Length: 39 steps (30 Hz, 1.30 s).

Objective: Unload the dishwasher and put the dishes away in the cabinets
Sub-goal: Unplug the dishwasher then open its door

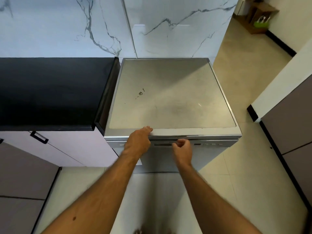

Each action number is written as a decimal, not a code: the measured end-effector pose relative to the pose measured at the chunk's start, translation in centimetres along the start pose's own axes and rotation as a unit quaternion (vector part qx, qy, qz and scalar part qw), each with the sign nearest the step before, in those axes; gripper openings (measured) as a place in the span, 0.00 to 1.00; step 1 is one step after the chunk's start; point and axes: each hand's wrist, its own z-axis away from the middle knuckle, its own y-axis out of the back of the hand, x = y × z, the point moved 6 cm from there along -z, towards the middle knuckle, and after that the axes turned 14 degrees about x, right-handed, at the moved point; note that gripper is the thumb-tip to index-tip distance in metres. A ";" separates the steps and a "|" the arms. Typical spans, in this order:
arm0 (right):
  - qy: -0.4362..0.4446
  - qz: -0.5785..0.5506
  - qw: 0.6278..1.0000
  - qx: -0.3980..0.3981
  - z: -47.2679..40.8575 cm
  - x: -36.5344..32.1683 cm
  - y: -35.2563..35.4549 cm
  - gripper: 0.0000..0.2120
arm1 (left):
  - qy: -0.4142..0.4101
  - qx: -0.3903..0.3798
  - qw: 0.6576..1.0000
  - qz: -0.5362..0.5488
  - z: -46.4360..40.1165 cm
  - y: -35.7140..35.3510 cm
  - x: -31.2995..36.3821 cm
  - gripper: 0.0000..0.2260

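Marble wall [94, 22] at the far side, black counter [50, 92] on the left. Steel dishwasher [170, 98] stands right of it, door shut. I see the left hand [137, 143] resting on its near top edge, fingers bent over the lip. Right hand [183, 149] is at the door handle [164, 144], fingers curled; whether they actually grip it I cannot tell.
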 end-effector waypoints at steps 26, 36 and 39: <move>-0.381 -0.519 0.764 0.035 4.1 6.5 -4.2 0.14 | -0.066 0.004 0.998 0.019 8.0 -5.9 -1.9 0.35; -0.382 -0.477 0.790 0.052 10.7 13.2 0.6 0.19 | -0.017 -0.011 1.000 -0.001 15.2 -6.6 -2.5 0.24; -0.352 -0.386 0.853 0.008 11.8 13.7 2.5 0.17 | -0.018 0.009 1.000 -0.001 16.4 -6.3 -2.2 0.24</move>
